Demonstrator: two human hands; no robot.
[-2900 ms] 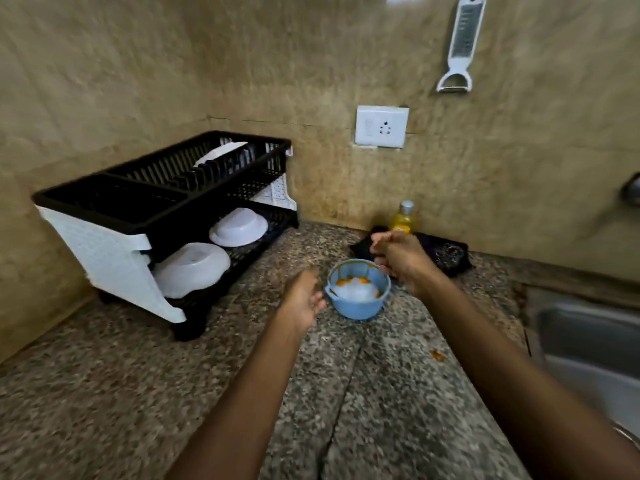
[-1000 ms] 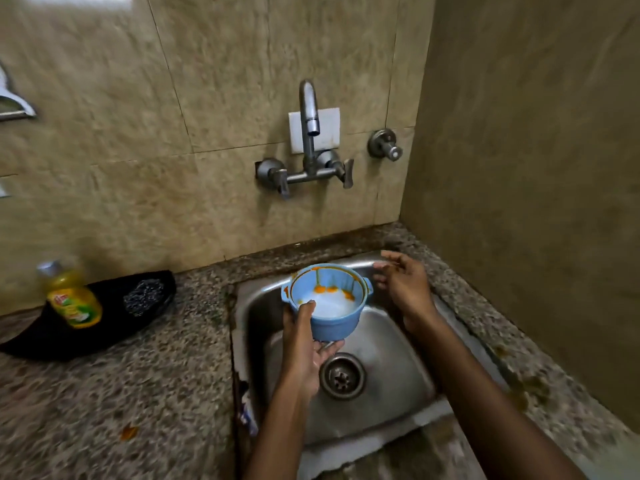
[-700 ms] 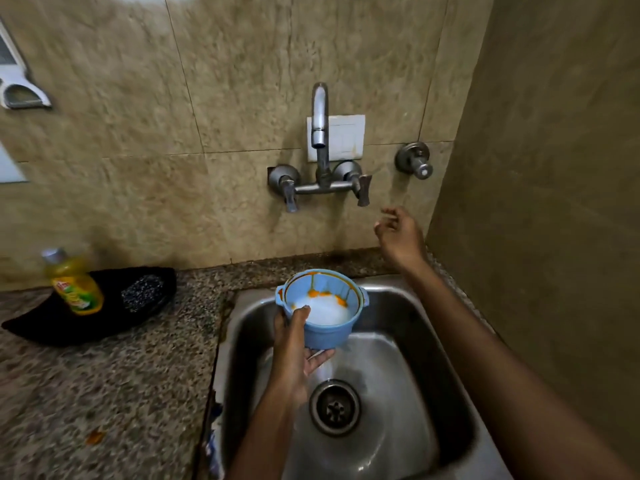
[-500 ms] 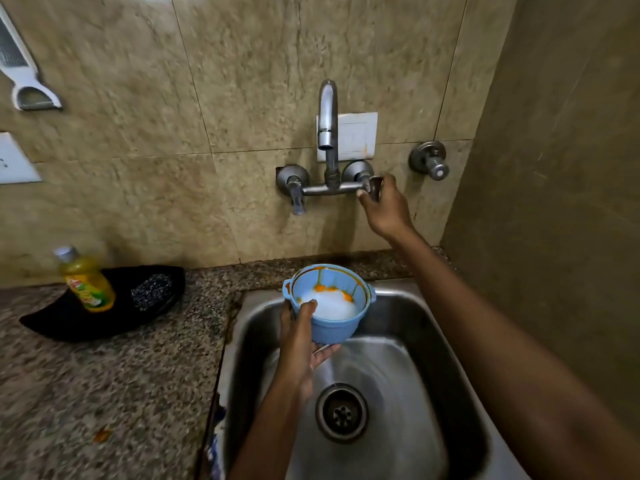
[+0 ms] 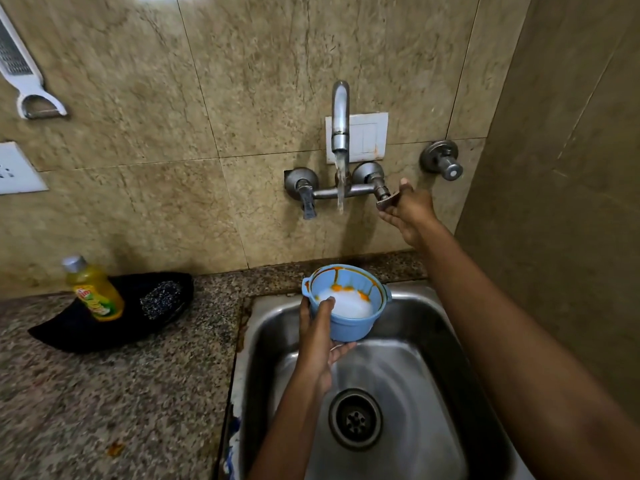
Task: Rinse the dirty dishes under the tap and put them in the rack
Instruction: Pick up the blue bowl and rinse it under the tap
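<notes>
A small blue bowl [image 5: 349,318] with orange streaks and white foam inside is held over the steel sink [image 5: 426,341]. My left hand [image 5: 317,344] grips its near side, thumb over the rim. The wall tap [image 5: 340,116] above it has water starting down from the spout; the stream ends well above the bowl. My right hand [image 5: 408,211] is at the tap's right lever [image 5: 387,201], fingers around it. The rack is out of view.
On the granite counter [image 5: 121,393] left of the sink lies a black mat [image 5: 86,327] with a yellow dish-soap bottle [image 5: 93,292] and a steel scrubber [image 5: 161,299]. A side wall stands close on the right. The drain [image 5: 355,419] sits below the bowl.
My left hand carried the bowl from the counter to over the sink. My right hand rose to the right tap lever and turned it; water now runs from the spout.
</notes>
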